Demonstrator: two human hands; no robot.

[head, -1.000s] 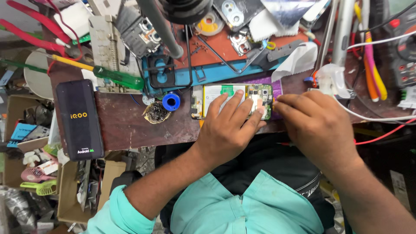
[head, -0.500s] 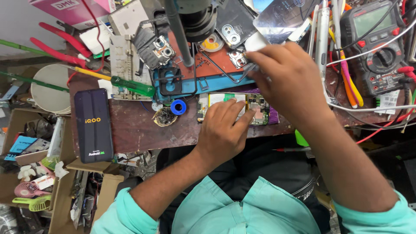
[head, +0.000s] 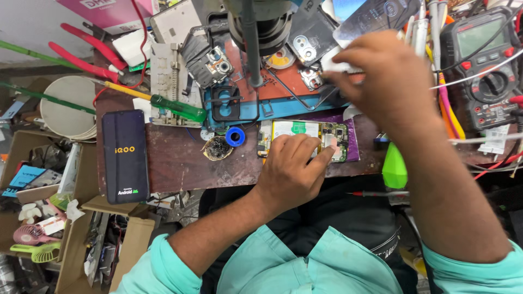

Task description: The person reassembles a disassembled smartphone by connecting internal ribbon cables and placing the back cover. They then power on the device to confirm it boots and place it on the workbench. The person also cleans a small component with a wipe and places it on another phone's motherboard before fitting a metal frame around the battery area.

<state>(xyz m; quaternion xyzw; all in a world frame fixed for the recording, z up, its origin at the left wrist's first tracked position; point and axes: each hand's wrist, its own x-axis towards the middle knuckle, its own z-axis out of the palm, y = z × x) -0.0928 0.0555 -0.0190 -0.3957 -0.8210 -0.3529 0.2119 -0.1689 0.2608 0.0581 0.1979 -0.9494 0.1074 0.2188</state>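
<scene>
left hand [head: 291, 171] pins opened phone [head: 305, 139] (right hand [head: 389, 81] raised).

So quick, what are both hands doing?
Left hand: open, pressing flat on the opened phone.
Right hand: closed, pinching a white scrap.

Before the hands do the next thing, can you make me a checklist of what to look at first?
1. Left hand pressing on the opened phone: ok.
2. Opened phone lying flat on the wooden bench: ok.
3. Right hand gripping something white: ok; what it is, cannot tell.
4. Green-handled screwdriver close by: ok.
5. Bench free of clutter near the phone: not ok, parts and cables crowd it.
</scene>
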